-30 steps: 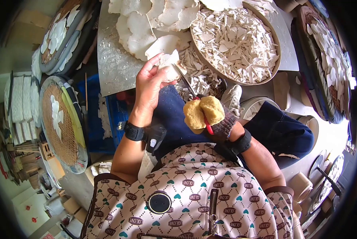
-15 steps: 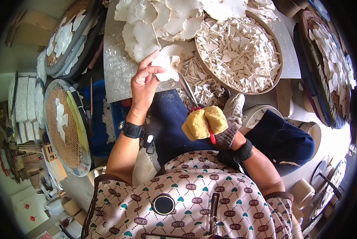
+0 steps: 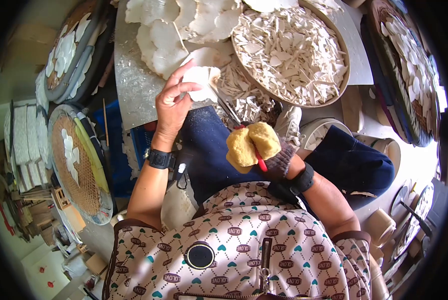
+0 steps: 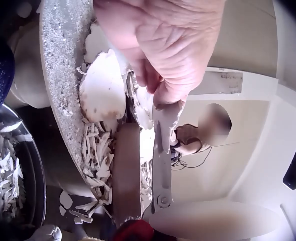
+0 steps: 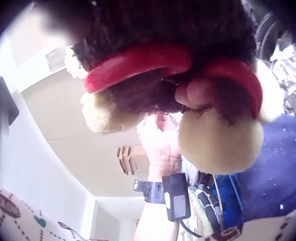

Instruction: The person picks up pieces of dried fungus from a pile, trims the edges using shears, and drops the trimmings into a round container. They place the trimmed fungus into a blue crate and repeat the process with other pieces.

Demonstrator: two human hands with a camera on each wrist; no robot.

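Note:
A thin white piece point(image 3: 202, 83) is pinched between thumb and fingers of my left hand point(image 3: 173, 106), above the table's near edge. The gloved right hand point(image 3: 259, 150) grips red-handled scissors point(image 3: 227, 109), with yellow sponge padding point(image 3: 254, 144) around the handles. The scissors' blades reach the lower right of the piece; in the left wrist view a blade point(image 4: 162, 165) lies against its edge. In the right wrist view the fingers of the right hand point(image 5: 203, 95) pass through the red loops point(image 5: 138, 65).
A round tray point(image 3: 345, 75) heaped with white strips stands on the metal table point(image 3: 129, 85), beside large white slices point(image 3: 165, 42) and loose strips point(image 3: 241, 87). Woven racks point(image 3: 76, 165) with white pieces stand at both sides. A bucket point(image 3: 318, 131) is near the right leg.
The left hand and its white piece have shifted slightly left in the head view, and the piece has turned. The scissors have stayed beside it. The whole scene has shifted a little as the head moved.

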